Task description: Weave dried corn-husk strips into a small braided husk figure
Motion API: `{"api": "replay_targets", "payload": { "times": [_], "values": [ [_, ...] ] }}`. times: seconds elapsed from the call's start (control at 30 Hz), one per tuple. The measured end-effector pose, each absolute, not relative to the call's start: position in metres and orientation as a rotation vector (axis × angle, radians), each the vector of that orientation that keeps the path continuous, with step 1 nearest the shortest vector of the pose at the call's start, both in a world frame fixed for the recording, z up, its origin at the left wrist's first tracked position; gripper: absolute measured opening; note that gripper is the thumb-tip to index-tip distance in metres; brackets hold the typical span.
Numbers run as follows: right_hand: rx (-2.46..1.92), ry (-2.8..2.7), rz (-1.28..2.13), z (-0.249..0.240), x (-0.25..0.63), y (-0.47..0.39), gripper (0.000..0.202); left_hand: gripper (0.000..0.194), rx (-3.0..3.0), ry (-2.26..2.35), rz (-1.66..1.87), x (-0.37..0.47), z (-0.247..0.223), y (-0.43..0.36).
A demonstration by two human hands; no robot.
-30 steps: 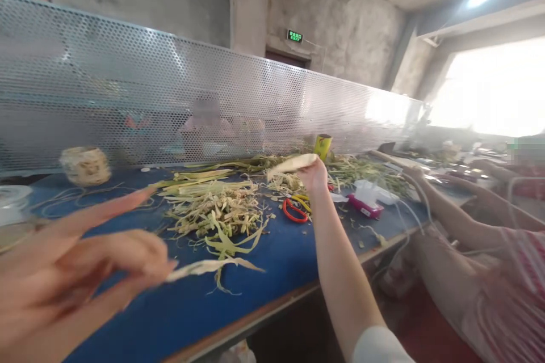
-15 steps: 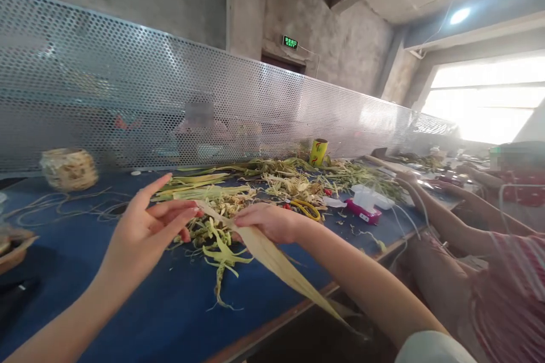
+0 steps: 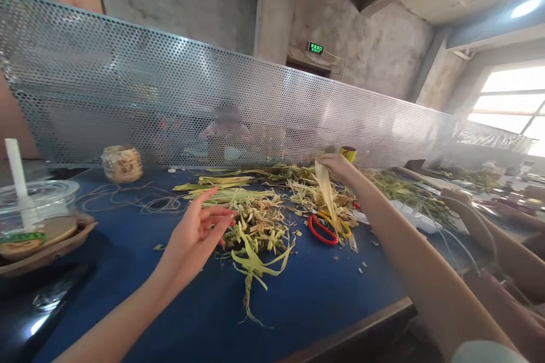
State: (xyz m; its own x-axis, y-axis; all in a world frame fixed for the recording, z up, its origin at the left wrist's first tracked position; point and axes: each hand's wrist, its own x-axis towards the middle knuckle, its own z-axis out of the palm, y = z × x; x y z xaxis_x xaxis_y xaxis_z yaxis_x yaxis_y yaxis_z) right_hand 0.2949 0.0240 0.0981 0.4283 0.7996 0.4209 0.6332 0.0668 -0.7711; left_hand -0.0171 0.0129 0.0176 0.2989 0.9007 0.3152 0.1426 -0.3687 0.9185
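Observation:
My right hand is reached out to the far side of the pile, its fingers closed on one end of a dry, pale corn husk. The husk hangs down over the scissors. My left hand is in front of the plant heap, fingers apart, index finger raised, with no husk visible in it. Beside it lies a heap of shredded husk pieces, and in front of that a braided husk piece with loose strips spreading from its top. Red-handled scissors lie right of the heap, partly beneath the husk.
A perforated metal screen runs along the back of the blue table. At left are a jar, loose cord and a lidded drink cup in a carton tray. A co-worker's arm is at right.
My right hand has carried the husk away from my left hand, forward and right over the pile. The left hand has let go of its end. The view has turned left.

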Motion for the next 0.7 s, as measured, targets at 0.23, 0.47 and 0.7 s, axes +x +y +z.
{"api": "replay_targets", "payload": {
  "times": [0.23, 0.47, 0.7],
  "values": [
    [-1.55, -1.775, 0.584, 0.095, 0.205, -0.015, 0.017, 0.074, 1.545, 0.625, 1.022, -0.013, 0.016, 0.002],
    [-1.505, -2.097, 0.746, 0.06, 0.152, -0.031, 0.028, 0.087, 1.435, 0.494, 0.998, -0.012, 0.013, -0.006],
    [-1.444, -1.965, 1.1, 0.045, 0.151, -0.028, 0.023, 0.109, 1.385, 0.712, 0.837, -0.016, 0.013, -0.001]
  ]
}}
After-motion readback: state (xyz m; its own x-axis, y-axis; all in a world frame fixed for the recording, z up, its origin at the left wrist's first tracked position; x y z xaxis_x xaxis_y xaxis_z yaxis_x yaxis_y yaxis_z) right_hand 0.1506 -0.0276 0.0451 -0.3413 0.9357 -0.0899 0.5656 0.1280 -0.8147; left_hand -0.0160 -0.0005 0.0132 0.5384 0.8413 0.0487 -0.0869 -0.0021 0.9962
